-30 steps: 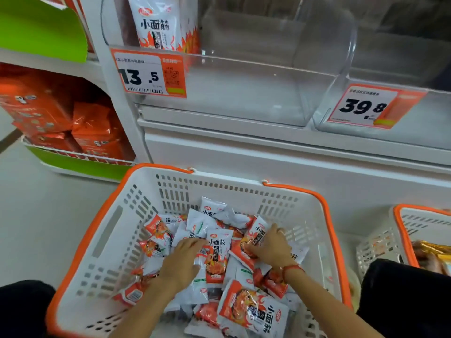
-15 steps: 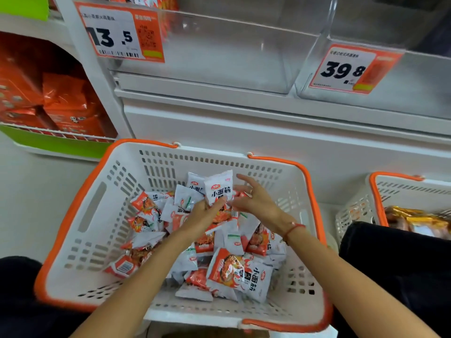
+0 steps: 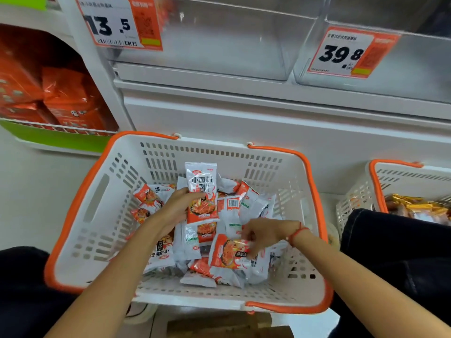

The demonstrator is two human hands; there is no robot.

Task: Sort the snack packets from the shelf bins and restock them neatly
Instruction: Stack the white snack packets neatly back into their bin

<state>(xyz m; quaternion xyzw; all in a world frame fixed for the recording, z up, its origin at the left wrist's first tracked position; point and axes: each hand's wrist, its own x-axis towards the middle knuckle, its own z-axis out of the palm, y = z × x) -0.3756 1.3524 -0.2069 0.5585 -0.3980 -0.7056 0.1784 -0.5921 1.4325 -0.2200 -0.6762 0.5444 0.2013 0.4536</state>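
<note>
Upright above the heap: one white-and-orange snack packet (image 3: 201, 191), gripped by the left hand (image 3: 177, 208), thumb across its front. Lower right: right hand (image 3: 263, 234) with fingers curled, pinching a second packet (image 3: 231, 252) lying on the loose packets (image 3: 192, 242) inside the white basket (image 3: 102, 198) with orange rim. Beyond: clear shelf bins (image 3: 219, 45) carrying price tags (image 3: 117, 23); second basket (image 3: 361, 206) at right.
</note>
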